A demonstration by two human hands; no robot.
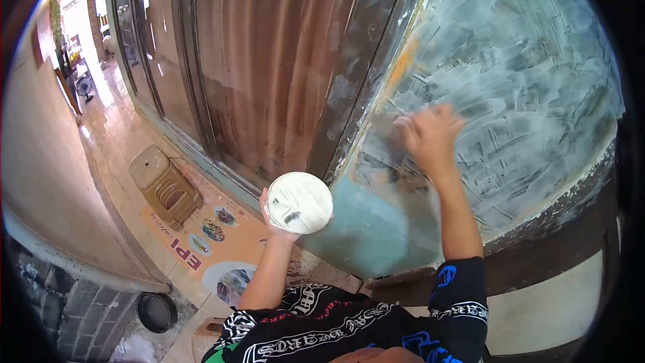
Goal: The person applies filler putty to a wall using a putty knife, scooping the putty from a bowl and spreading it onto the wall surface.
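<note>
My left hand [279, 232] holds a round tub of white putty [300, 202] from below and the side. The putty fills it nearly to the rim, with two dark marks on its surface. My right hand [435, 131] is up against the wall [524, 94], its fingers curled and blurred by motion. Whatever it grips is too smeared to make out. Streaky whitish-grey putty coats the wall around that hand, and a smoother green patch [383, 228] shows beneath it.
Left of the wall runs a dark-framed glass door [269, 60] with brown curtains behind it. A tan plastic stool [164, 185] stands on a printed banner [201, 242] on the floor. Near the lower left sits a black round basin [157, 312]. A fan [85, 87] is far down the passage.
</note>
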